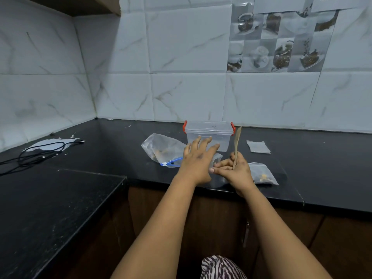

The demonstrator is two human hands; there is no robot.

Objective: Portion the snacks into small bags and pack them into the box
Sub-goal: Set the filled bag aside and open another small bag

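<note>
A clear plastic box (208,130) with red latches and its lid on stands on the black counter near the wall. Left of it lies a large zip bag (161,148) with a blue slider and a few snacks inside. My left hand (196,158) hovers flat, fingers spread, in front of the box and above a small clear bag (218,157) that it mostly hides. My right hand (236,170) grips a wooden spoon (237,140) held upright, its fingers also touching the small bag. A small filled bag (262,174) lies right of that hand.
A stack of empty small bags (258,147) lies right of the box. A black cable (40,153) and white paper (52,142) sit on the far left of the counter (112,146). A lower counter section (50,208) juts out at front left.
</note>
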